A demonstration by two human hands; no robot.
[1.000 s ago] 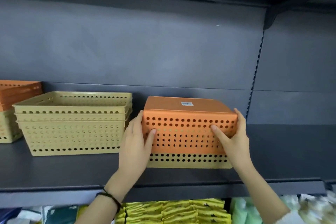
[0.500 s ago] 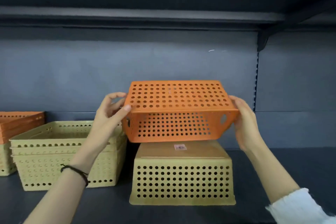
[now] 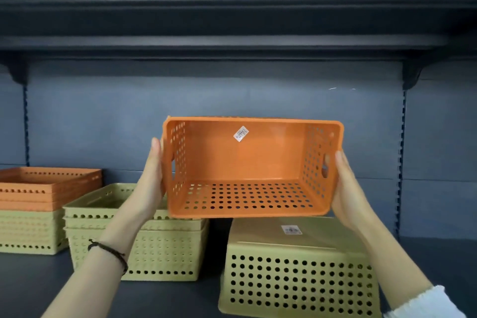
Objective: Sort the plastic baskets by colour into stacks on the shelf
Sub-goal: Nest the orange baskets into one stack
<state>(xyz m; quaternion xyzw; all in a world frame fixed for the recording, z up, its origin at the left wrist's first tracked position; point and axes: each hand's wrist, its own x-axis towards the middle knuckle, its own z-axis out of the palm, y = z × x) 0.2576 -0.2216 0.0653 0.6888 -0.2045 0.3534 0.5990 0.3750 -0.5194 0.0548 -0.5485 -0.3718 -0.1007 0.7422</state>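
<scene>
I hold an orange perforated basket (image 3: 247,160) in the air, tipped so its open side faces me and a white label shows on its inner bottom. My left hand (image 3: 152,178) grips its left end and my right hand (image 3: 346,188) its right end. Below it an upside-down yellow-green basket (image 3: 296,271) rests on the dark shelf (image 3: 38,289). Left of that stands an upright stack of yellow-green baskets (image 3: 165,248). At the far left, orange baskets (image 3: 46,186) sit nested on top of yellow-green ones (image 3: 28,232).
The grey back panel (image 3: 180,101) rises behind the baskets, and an upper shelf (image 3: 232,44) overhangs them. Slotted uprights (image 3: 401,163) run down the right and left sides. Bare shelf surface lies to the right of the upside-down basket.
The orange basket came up off the upside-down yellow-green basket it covered, then turned from bottom-up so that its open side faces me. The camera view tilted upward.
</scene>
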